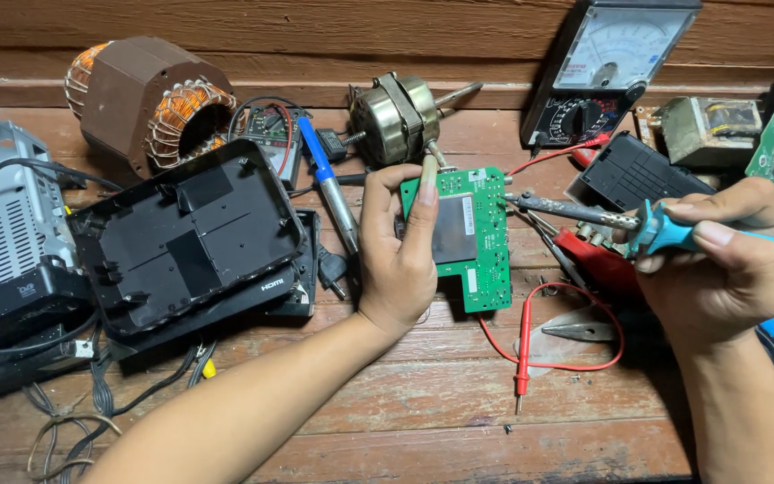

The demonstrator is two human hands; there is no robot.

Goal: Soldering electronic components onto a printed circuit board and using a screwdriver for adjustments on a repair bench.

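At three o'clock, right hand (718,260) grips soldering iron (674,231), handle cut off; left hand (396,255) pinches green circuit board (472,237), its left edge hidden.

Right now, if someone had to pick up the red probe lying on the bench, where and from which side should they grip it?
Probably the red probe's straight plastic handle, pinched across its sides from above. It lies flat and upright in the view, clear of the left hand, metal tip pointing toward the viewer and lead looping off behind.
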